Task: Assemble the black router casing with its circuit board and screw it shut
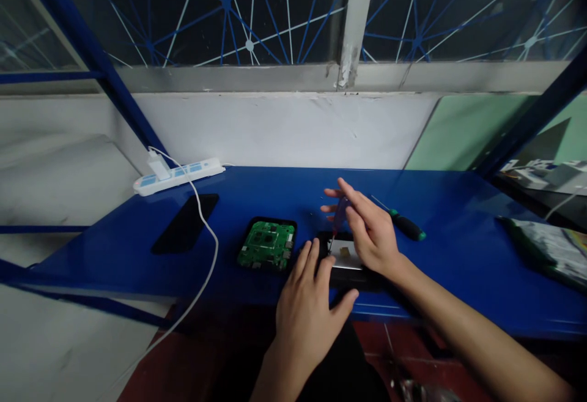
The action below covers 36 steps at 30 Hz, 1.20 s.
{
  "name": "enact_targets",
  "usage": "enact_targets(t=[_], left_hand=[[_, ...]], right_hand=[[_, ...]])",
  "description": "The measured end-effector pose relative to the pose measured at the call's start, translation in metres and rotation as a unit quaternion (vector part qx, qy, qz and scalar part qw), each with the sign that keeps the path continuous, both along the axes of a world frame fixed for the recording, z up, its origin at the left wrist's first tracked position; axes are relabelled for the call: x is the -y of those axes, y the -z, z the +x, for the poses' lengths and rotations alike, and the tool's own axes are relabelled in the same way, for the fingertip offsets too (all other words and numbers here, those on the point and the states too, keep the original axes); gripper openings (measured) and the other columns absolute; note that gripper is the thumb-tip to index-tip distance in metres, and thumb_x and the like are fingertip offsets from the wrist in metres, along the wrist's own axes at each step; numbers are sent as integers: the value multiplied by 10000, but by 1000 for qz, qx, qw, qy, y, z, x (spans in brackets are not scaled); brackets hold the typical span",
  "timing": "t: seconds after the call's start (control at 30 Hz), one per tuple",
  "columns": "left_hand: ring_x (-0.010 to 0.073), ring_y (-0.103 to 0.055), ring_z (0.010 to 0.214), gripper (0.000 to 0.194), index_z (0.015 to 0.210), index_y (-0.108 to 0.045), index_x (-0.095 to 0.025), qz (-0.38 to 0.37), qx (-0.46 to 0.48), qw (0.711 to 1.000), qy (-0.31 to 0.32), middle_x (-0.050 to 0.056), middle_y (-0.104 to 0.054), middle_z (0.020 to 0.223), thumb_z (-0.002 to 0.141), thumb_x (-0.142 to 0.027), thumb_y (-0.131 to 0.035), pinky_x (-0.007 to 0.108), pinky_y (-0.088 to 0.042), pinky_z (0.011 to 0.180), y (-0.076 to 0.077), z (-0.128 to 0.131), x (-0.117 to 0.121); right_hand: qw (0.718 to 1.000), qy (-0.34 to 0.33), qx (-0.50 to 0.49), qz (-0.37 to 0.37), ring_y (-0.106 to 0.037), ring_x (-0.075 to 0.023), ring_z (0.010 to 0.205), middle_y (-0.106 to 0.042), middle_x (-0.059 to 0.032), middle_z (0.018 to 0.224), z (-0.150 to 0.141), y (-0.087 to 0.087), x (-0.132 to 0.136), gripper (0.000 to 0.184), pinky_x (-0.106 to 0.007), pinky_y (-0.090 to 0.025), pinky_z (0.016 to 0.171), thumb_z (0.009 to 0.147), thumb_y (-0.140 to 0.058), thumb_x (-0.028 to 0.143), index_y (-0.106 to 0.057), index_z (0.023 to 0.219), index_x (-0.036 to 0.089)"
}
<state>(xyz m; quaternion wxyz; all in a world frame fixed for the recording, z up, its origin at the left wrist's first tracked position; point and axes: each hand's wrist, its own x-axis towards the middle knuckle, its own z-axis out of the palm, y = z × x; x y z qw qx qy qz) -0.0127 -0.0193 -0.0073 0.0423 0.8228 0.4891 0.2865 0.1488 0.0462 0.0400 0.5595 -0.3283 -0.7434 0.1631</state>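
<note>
A black device shell with a silvery metal plate point(345, 256) lies near the front edge of the blue bench point(458, 255). My left hand point(308, 304) lies flat with fingers apart, steadying the shell's left side. My right hand point(369, 229) holds a screwdriver with a purple-red handle point(339, 215) upright, tip down on the plate, with the fingers partly stretched out. Left of the shell sits a black tray holding a green circuit board point(267, 245).
A second screwdriver with a black and green handle point(403, 224) lies right of my hand. A black phone point(186, 223) rests at the left, behind it a white power strip point(178, 175) with a charger and trailing white cable. A plastic bag point(545, 243) lies far right.
</note>
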Motion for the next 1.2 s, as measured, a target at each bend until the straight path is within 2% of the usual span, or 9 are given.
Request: enact_targets(t=[0.13, 0.27, 0.47, 0.57, 0.77, 0.9, 1.03, 1.1, 1.2], left_hand=[[351, -470, 1405, 461, 1250, -574, -204, -1, -9, 1000, 0, 178, -498, 1507, 853, -379, -732, 537, -535, 1032, -1, 0, 0], [355, -501, 1378, 466, 1257, -570, -203, 3, -13, 1000, -4, 183, -506, 1499, 858, -387, -726, 541, -540, 1019, 0, 0, 0], [357, -498, 1378, 448, 1267, -579, -225, 9, -13, 1000, -5, 160, -498, 1510, 875, -400, -707, 540, -544, 1012, 3, 0, 0], [364, -497, 1376, 438, 1281, -589, -251, 10, -20, 1000, 1, 153, -493, 1514, 884, -400, -698, 546, -551, 996, 3, 0, 0], [366, -487, 1380, 419, 1274, -611, -288, -9, -11, 1000, -1, 137, -484, 1519, 881, -396, -707, 547, -535, 1011, 0, 1, 1], [359, -486, 1380, 404, 1264, -620, -293, -14, -6, 1000, -8, 126, -494, 1510, 884, -403, -704, 543, -534, 1013, 0, 2, 1], [357, -486, 1378, 413, 1270, -619, -291, -13, -2, 1000, -9, 130, -494, 1507, 883, -404, -706, 538, -540, 1005, 1, 2, 2], [358, -493, 1371, 409, 1264, -621, -290, -11, 0, 1000, -11, 137, -491, 1507, 880, -400, -709, 536, -542, 1001, 0, 3, 2], [361, -493, 1369, 398, 1258, -622, -292, -14, -1, 1000, -16, 139, -490, 1503, 884, -396, -706, 540, -540, 999, -1, 3, 2]], right_hand=[[999, 37, 2, 25, -695, -170, 887, -656, -49, 1130, -3, 0, -3, 514, -348, -645, 714, 977, -553, 175, -499, 1446, 379], [995, 76, 8, 60, -625, -176, 804, -577, -37, 945, -2, -2, -4, 401, -334, -620, 636, 889, -712, 230, -630, 1266, 336], [997, 44, 42, 41, -687, -201, 948, -618, -89, 1198, 1, -3, 0, 451, -435, -604, 834, 1023, -407, 199, -495, 1447, 327], [999, 28, 41, 19, -700, -194, 974, -623, -75, 1282, 0, -2, -1, 530, -401, -618, 814, 1023, -388, 171, -396, 1517, 363], [996, 72, 19, 41, -621, -174, 818, -559, -39, 955, -1, 0, -4, 459, -312, -616, 642, 919, -653, 198, -576, 1346, 350], [997, 63, 33, 43, -642, -191, 859, -569, -68, 1050, 1, -1, -2, 396, -361, -621, 683, 951, -600, 228, -577, 1334, 328], [997, 41, 51, 39, -702, -185, 955, -631, -79, 1262, 0, -3, 0, 519, -415, -604, 850, 1011, -421, 145, -439, 1489, 349], [997, 42, 44, 40, -705, -169, 931, -663, -59, 1217, -1, -3, -1, 563, -375, -612, 813, 998, -453, 121, -417, 1506, 361], [997, 57, 18, 56, -661, -156, 830, -638, -36, 1017, -2, -2, -4, 505, -309, -608, 664, 946, -592, 139, -541, 1407, 340]])
